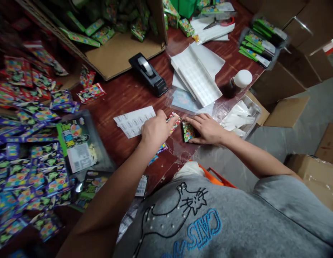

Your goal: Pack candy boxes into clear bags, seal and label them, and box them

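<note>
My left hand point(155, 129) is closed, its thumb and fingers on a small red candy packet point(174, 117). Close by on the right, my right hand point(208, 129) grips a small green printed box point(188, 132) between thumb and fingers. The packet and the box are near each other above the table's front edge. A white sheet of round stickers point(134, 121) lies just left of my left hand. Partly hidden under my left wrist is a blue and purple packet point(163, 147).
Purple packets point(48, 172) and red packets point(18, 71) are heaped at left, beside a clear printed pouch point(77, 143). Farther back are a carton point(123, 53) of green boxes, a black tape dispenser point(148, 73), white label sheets point(197, 75), a white-capped bottle point(241, 79) and scissors point(227, 22).
</note>
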Tool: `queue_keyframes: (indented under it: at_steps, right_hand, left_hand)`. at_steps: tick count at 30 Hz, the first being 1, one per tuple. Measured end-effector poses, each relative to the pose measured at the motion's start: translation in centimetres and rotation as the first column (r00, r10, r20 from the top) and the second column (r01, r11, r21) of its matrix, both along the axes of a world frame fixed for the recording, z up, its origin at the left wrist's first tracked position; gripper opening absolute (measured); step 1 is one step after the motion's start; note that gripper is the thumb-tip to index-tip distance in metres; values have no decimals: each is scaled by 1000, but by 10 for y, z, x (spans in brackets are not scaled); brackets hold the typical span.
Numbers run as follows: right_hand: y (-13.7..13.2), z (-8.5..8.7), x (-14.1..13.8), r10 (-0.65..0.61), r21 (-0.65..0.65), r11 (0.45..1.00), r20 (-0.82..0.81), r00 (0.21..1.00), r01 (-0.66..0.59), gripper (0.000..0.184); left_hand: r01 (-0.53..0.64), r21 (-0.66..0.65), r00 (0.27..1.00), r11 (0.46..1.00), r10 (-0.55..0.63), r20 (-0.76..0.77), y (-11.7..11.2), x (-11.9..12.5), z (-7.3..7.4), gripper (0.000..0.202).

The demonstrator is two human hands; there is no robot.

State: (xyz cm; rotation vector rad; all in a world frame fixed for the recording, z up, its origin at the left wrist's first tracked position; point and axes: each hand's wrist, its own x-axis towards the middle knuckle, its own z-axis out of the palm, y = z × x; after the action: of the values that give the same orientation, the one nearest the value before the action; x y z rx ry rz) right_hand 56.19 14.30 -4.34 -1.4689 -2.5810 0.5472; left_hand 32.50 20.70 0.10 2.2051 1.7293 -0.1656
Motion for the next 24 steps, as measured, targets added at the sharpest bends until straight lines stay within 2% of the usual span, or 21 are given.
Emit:
queue_keyframes:
  at_steps: [2, 4, 7, 9, 11, 13, 14, 16, 18, 21, 24]
  right_hand:
    - [-2, -1, -3, -82, 64, 995, 45, 996, 79, 94]
    - [-4, -3, -7, -144, 102, 985, 56, 988, 137, 96]
    - [-5, -11, -13, -134, 121, 984, 25, 991, 130, 96]
    - [-3, -18, -18, -91, 140, 986, -8, 996, 91, 98]
    - [2, -23, -26, -46, 161, 986, -46, 998, 53, 105]
    - [9, -23, -42, 24, 175, 985, -83, 996, -9, 113]
    - [13, -22, -53, 79, 179, 982, -95, 992, -61, 115]
    - [21, -19, -82, 219, 187, 962, -102, 970, -197, 114]
    - [25, -19, -115, 356, 196, 922, -85, 931, -334, 110]
    - [24, -27, -151, 467, 200, 869, -29, 884, -453, 99]
    - [21, -39, -161, 502, 181, 849, 16, 865, -496, 84]
  left_hand:
    - [-5, -41, 999, 999, 3, -51, -4, 7, -5, 47]
    - [3, -51, 996, 999, -7, -94, -14, 12, -5, 48]
    - [11, -9, 992, 1000, -12, -124, -33, 2, 12, 50]
    - [4, 58, 993, 998, 3, -114, -45, -28, 30, 50]
    - [43, 108, 997, 993, -36, -70, -59, -77, 45, 53]
    - [218, 85, 976, 972, -220, 13, -76, -133, 50, 71]
    - [311, 61, 949, 949, -313, 34, -84, -160, 47, 80]
    - [416, -3, 910, 910, -416, 6, -101, -201, 35, 92]
    - [462, -67, 885, 884, -464, -21, -115, -222, 21, 94]
    - [482, -93, 875, 871, -484, -1, -133, -224, 9, 85]
    - [374, -16, 928, 927, -374, -2, -157, -214, 10, 74]
